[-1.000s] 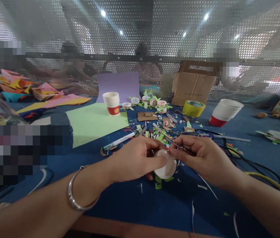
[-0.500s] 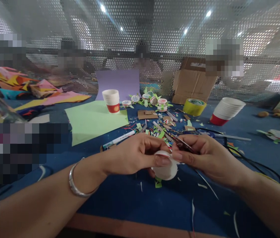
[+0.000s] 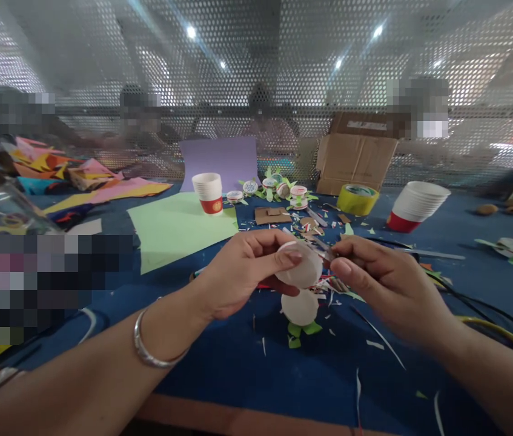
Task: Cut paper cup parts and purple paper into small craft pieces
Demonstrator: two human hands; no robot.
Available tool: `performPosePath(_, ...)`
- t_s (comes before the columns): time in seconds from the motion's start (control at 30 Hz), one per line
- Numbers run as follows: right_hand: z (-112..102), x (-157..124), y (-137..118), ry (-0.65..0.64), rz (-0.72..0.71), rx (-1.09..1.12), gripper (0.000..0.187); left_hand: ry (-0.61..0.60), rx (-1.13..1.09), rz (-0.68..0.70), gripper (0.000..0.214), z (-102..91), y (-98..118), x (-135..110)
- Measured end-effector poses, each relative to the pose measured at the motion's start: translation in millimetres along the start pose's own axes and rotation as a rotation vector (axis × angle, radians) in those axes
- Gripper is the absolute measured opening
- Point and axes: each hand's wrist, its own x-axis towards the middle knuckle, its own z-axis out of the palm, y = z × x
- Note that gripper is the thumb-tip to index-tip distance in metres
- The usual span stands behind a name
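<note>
My left hand (image 3: 263, 263), with a silver bangle on its wrist, pinches a round white paper disc (image 3: 306, 269) that looks like a cup bottom. Close to the disc's right edge, my right hand (image 3: 369, 272) has its thumb and fingers closed on a thin metal tool (image 3: 322, 244). Only its narrow tip shows, so its kind cannot be made out. Below the held disc, a second white disc with green paper pieces (image 3: 300, 307) lies on the blue table. Paper scraps are scattered around and under both hands.
Two stacks of paper cups (image 3: 208, 192) (image 3: 417, 206) stand left and right. Between them are paper turtles (image 3: 298, 195), yellow tape (image 3: 358, 200) and a cardboard box (image 3: 356, 160). A green sheet (image 3: 178, 227) lies left; black cables (image 3: 487, 303) run right. People sit beyond a perforated screen.
My left hand has raised the white disc slightly, uncovering the second disc below. My right hand has shifted up and right, and its tool has turned so less shows.
</note>
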Motion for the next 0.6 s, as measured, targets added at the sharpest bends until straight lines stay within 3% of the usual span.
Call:
performPosePath(0.23, 1.0, -1.7, -1.3, 0.027, -0.052, -0.177, 0.037, -0.068, 0.081, 0.088, 0.009, -2.2, -2.9, -0.7)
performPosePath(0.6, 0.8, -5.6, -6.9, 0.037, -0.220, -0.271, 0.024, -0.095, 0.149, 0.057, 0.012, -3.0, -0.9, -2.0)
